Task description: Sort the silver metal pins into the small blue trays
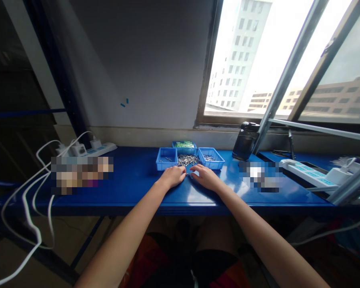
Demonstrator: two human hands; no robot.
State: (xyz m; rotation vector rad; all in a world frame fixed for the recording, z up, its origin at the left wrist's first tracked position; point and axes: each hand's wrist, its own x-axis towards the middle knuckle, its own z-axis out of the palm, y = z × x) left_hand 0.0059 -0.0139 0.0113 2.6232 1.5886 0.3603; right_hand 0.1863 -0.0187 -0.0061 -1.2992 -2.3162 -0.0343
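Observation:
My left hand (174, 176) rests low over the blue table, thumb and fingertips pinched on one end of a small, thin metal piece (188, 173). My right hand (207, 177) faces it with curved fingers, thumb and forefinger at the piece's other end; its exact kind is too small to make out. Just beyond the fingertips lies a loose pile of slim metal pieces (188, 160). Left of the pile stands a blue bin (167, 165) with a few metal pieces. To the right, another blue bin (211, 164) holds more of them.
Behind the pile, a third blue bin (184, 150) contains green packets (183, 144). A black bottle (245, 142) stands by the window. Power strips (103, 149) with white cables lie left and right. Blurred-out items cover both sides of the blue table (132, 184).

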